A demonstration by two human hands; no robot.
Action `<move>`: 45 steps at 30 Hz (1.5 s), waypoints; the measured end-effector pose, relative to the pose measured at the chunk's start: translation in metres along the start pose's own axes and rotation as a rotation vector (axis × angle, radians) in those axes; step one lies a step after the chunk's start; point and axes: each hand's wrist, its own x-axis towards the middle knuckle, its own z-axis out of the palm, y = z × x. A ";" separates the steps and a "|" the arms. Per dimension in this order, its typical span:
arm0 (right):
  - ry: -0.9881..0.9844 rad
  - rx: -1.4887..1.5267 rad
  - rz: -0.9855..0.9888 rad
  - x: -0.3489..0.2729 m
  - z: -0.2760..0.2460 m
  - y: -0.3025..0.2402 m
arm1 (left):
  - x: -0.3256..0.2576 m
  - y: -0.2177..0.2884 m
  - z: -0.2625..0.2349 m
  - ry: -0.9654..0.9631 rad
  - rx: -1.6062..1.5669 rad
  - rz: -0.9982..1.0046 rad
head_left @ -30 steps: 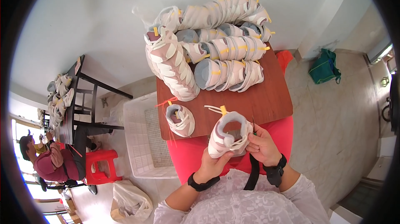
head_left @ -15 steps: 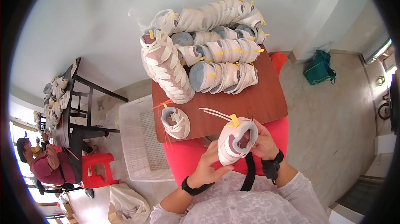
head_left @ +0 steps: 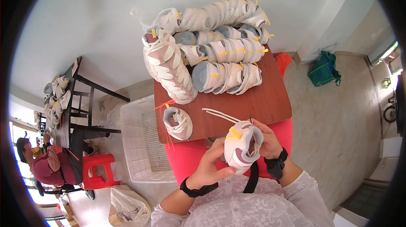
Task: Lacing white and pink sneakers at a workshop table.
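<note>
Between my hands, over my lap at the table's near edge, is a small white and pink shoe upper (head_left: 237, 151) with a grey lining and a yellow pull tab. My left hand (head_left: 208, 162) holds its left side, thumb low along it and the other fingers partly hidden behind. On the opposite side, my right hand (head_left: 270, 143) grips the rim of the opening. White laces (head_left: 220, 114) stretch from the upper over the tabletop. Another upper (head_left: 179, 124), with a red-orange cord beside it, rests at the table's near left corner.
Nested rows of shoe uppers (head_left: 228, 51) cover the far part of the brown table (head_left: 266, 100). A white plastic crate (head_left: 148, 142) stands left of it. Farther left, a person (head_left: 50, 168) sits at a black table near a red stool (head_left: 99, 170). A green bag (head_left: 325, 69) lies right on the floor.
My hands have turned the shoe upper, moving it slightly right and down. Its yellow tab now leans left and lower, and laces show inside the opening.
</note>
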 end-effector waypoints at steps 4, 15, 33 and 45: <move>0.069 -0.006 0.005 0.002 0.011 0.004 | 0.000 0.003 0.003 -0.044 0.031 -0.018; 0.274 -0.286 -0.090 0.004 0.016 0.019 | -0.014 -0.011 -0.001 0.117 -0.345 -0.161; 0.172 -1.479 -0.867 -0.009 0.055 -0.007 | -0.026 -0.044 -0.015 0.216 -0.402 -0.165; 0.267 -1.375 -0.662 0.003 0.052 -0.013 | -0.016 -0.029 -0.009 0.366 -0.582 -0.312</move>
